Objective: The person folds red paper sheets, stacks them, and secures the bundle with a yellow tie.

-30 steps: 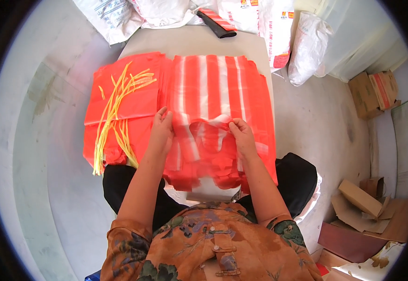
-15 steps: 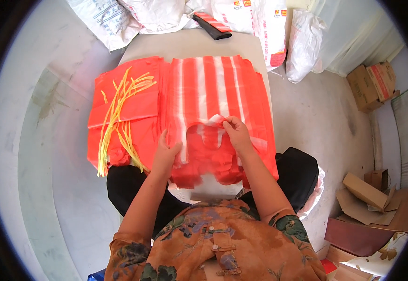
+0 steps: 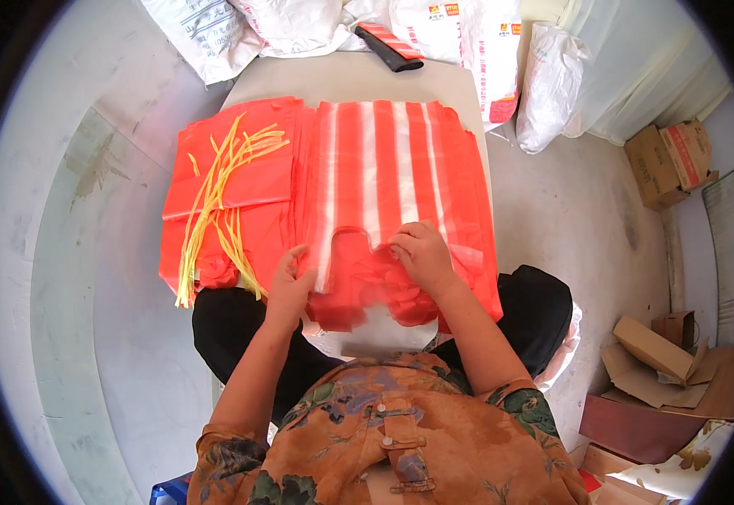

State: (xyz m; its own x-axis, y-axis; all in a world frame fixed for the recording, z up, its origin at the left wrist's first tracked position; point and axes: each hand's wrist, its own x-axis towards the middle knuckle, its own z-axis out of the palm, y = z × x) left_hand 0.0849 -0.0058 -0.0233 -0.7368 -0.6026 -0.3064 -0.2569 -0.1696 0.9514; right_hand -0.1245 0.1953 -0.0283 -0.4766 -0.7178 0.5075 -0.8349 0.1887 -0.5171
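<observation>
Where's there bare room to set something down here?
The far strip of tabletop, between the white sacks and the red bag stacks, looks bare, as does the floor between the tabletop and the brown cartons at right. Crowded: yellow strips over the left stack; left hand and right hand at the near end of the striped stack.

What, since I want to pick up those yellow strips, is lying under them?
The yellow strips lie across red plastic stacked left of the striped pile. Some layered edges show; what the strips and upper layers cover cannot be seen.
</observation>
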